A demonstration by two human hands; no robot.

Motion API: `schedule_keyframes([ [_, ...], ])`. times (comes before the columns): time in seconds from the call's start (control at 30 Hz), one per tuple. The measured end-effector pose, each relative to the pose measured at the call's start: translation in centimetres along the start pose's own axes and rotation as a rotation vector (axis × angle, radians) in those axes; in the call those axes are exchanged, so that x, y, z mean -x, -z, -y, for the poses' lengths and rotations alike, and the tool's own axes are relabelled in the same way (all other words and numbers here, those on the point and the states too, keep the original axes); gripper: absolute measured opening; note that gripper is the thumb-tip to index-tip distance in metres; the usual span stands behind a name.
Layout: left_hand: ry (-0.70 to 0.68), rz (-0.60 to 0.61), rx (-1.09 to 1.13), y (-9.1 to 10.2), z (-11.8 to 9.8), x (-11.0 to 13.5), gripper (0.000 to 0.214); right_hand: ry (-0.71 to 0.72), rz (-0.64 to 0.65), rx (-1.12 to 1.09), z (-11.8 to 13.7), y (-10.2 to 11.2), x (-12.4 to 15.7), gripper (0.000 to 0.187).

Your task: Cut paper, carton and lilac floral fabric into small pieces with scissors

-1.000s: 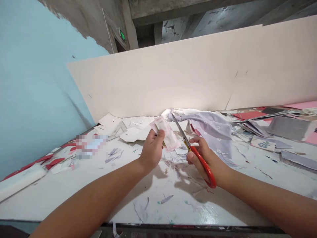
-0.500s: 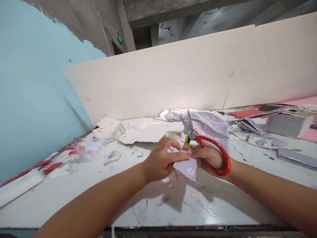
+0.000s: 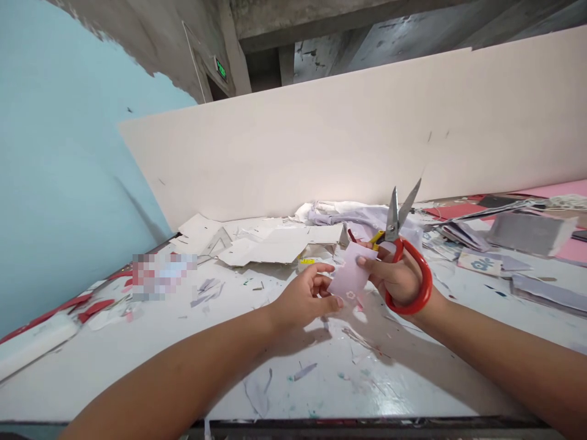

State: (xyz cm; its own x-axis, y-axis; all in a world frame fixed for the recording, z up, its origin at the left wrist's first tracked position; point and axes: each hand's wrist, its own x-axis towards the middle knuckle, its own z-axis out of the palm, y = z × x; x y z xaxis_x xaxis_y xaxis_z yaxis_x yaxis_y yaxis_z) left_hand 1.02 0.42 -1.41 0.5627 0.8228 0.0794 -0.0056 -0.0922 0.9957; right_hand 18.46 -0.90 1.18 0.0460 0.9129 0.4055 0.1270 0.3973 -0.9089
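My right hand point(image 3: 397, 278) holds red-handled scissors point(image 3: 403, 244), blades pointing up and slightly apart, the handle loop round the hand. Its thumb and fingers also pinch the top of a small pale lilac piece of fabric point(image 3: 348, 276). My left hand point(image 3: 307, 299) is curled, its fingers pinching the lower left edge of the same piece. Both hands hover above a white worktable point(image 3: 137, 360) strewn with snippets.
Lilac flowered cloth point(image 3: 367, 220) lies bunched behind the hands. White paper sheets point(image 3: 270, 244) lie at the back left, red scraps point(image 3: 96, 304) at the far left, grey and pink pieces point(image 3: 527, 235) at the right. A tall pale board point(image 3: 321, 134) stands along the table's back.
The scissors have swung up and to the right, blades now pointing upward. The small lilac piece has come between both hands, which have shifted slightly right and up.
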Motion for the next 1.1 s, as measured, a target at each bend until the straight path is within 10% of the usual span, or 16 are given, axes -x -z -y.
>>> schedule_keyframes([
  [0.4, -0.112, -0.398, -0.048, 0.5, -1.2, -0.1, 0.005, -0.039, 0.025, 0.037, -1.3, 0.7, 0.1, 0.043],
  [0.67, 0.0, -0.234, 0.0, 0.5, -1.0, 0.2, 0.016, -0.036, 0.073, 0.161, -0.9, 0.4, 0.6, 0.039],
  [1.1, -0.04, -0.351, 0.036, 0.3, -1.0, 0.0, 0.017, -0.071, 0.022, 0.021, -1.1, 0.2, 0.9, 0.037],
])
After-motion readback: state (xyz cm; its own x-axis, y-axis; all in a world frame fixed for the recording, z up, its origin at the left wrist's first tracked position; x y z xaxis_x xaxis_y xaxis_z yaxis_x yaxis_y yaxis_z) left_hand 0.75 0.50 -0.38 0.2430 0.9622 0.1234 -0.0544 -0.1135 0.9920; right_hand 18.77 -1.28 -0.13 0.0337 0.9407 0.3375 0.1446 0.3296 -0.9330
